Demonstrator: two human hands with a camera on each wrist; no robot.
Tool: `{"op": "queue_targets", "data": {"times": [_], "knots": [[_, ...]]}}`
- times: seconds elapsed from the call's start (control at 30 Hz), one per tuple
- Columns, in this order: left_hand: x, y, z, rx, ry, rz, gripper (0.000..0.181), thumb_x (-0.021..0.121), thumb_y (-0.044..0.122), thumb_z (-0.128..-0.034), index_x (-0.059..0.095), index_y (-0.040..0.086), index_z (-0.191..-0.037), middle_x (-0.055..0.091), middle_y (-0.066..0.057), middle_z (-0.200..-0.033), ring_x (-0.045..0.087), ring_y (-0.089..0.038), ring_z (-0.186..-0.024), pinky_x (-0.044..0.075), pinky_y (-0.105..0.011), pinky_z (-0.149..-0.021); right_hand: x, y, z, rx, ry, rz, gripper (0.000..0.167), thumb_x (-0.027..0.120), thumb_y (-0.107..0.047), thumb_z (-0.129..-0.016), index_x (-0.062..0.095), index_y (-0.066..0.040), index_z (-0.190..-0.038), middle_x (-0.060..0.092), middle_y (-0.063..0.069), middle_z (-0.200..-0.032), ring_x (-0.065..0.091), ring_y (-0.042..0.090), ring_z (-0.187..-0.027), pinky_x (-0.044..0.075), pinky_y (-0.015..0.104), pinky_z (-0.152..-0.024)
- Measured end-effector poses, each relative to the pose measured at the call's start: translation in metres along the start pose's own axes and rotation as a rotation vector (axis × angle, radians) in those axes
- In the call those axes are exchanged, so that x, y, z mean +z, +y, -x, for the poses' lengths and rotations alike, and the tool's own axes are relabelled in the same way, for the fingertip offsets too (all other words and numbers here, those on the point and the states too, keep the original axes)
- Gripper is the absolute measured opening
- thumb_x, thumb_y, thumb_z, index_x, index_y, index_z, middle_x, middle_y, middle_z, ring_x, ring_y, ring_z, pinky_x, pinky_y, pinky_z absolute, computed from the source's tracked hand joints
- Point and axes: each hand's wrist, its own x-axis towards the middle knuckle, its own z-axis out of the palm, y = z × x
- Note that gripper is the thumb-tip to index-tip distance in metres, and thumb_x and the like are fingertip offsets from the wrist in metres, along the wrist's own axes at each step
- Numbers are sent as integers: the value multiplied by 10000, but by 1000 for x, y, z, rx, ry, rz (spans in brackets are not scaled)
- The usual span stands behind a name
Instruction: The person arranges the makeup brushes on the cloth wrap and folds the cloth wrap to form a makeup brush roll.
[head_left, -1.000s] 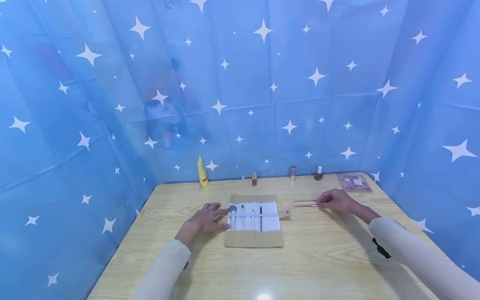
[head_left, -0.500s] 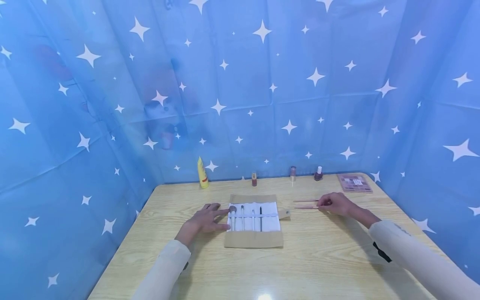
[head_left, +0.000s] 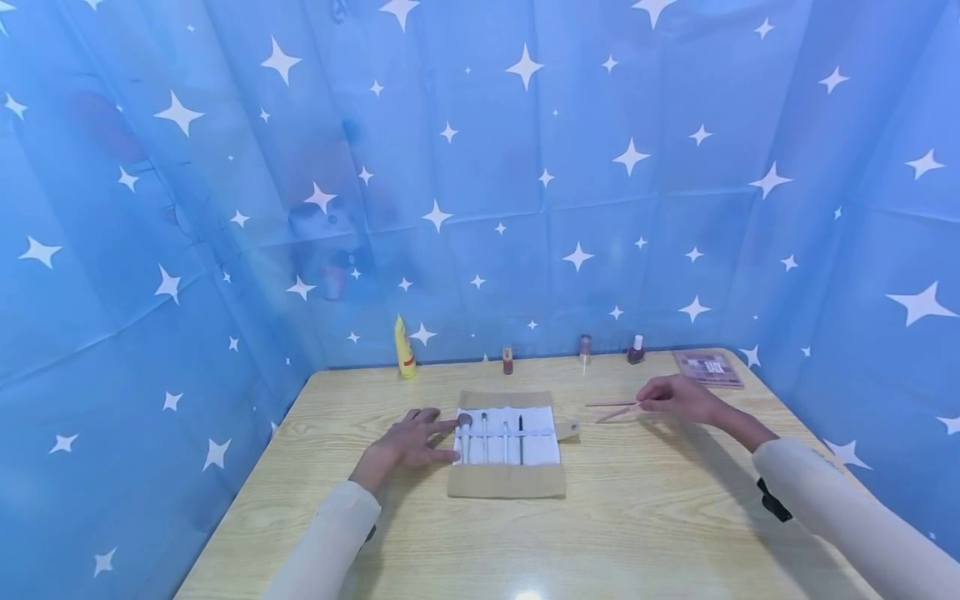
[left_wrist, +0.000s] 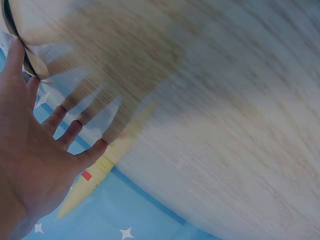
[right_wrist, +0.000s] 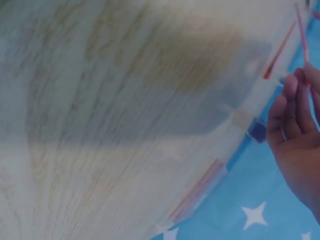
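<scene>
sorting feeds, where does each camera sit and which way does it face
Head: worn on head, facing forward and down over pale wood-grain table; left hand, right hand and pale sleeves show.
Left wrist: on that wrist, facing table and blue star-print curtain; left hand and its fingers show.
Right wrist: on that wrist, facing likewise; right hand and thin pink stick show.
Head and left wrist share the yellow tube.

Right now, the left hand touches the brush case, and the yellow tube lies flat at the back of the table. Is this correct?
Almost: at the back of the table, the yellow tube stands upright, as the head view shows. The left hand touches the brush case.
</scene>
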Motion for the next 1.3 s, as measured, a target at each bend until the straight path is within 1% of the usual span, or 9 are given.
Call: {"op": "queue_targets", "data": {"times": [0.23,0.37,0.5,0.53,0.63,0.73,0.93,1.03,1.3], "knots": [[0,1,1,3,-2,-1,740,593,697,-947,449,345,-1582,329,-123,-1663,286,-411,-1521,352,-666,-1144,-9,-17,-4,193,21,-148,265,697,-159,-1012,700,13,-1213,756,164,-1111,714,109,-982,595,338,-839],[2,0,0,-5,-1,4,745,597,704,-939,452,351,-1580,329,-114,-1665,284,-404,-1523,347,-662,-1150,-11,-26,-7,240,13,-195,366,676,-212,-1030,656,22,-1311,721,192,-1221,688,119,-1041,581,375,-883],[4,-1,0,-10,-2,5,749,594,712,-935,451,357,-1579,327,-106,-1667,282,-399,-1526,346,-656,-1154,-10,-30,-9,271,11,-229,438,664,-254,-1039,618,27,-1373,686,203,-1295,672,209,-1136,570,367,-922],[4,-1,1,-9,-1,5,747,594,710,-936,451,357,-1579,327,-106,-1667,282,-398,-1526,345,-657,-1154,-9,-31,-9,272,12,-234,451,658,-262,-1043,609,28,-1386,677,208,-1313,666,245,-1159,569,383,-933],[3,0,1,-5,-3,3,744,592,707,-940,446,358,-1581,322,-110,-1669,279,-399,-1527,344,-662,-1153,-9,-35,-12,268,19,-244,467,643,-271,-1052,593,26,-1409,655,216,-1349,642,340,-1213,560,328,-930],[2,1,1,0,1,1,744,595,703,-941,448,352,-1581,323,-117,-1667,283,-401,-1525,345,-664,-1151,-9,-39,-16,249,24,-248,463,636,-268,-1056,589,9,-1423,643,217,-1369,641,330,-1225,561,321,-937],[2,0,0,-7,-2,1,747,598,708,-936,447,361,-1580,323,-111,-1669,279,-398,-1528,340,-662,-1156,-4,-43,-26,207,29,-284,437,640,-221,-1054,595,5,-1424,661,209,-1338,665,300,-1201,560,472,-997],[3,-1,0,-17,-2,0,747,591,722,-931,442,381,-1579,319,-100,-1673,273,-392,-1532,337,-654,-1161,-1,-47,-31,210,25,-296,437,637,-212,-1055,592,12,-1427,649,229,-1345,659,332,-1207,553,491,-1005],[3,-1,0,-13,4,1,749,591,722,-931,440,381,-1580,319,-102,-1673,270,-394,-1533,338,-654,-1162,8,-59,-49,218,29,-324,423,653,-180,-1044,602,38,-1403,629,269,-1357,657,346,-1207,592,320,-920]]}}
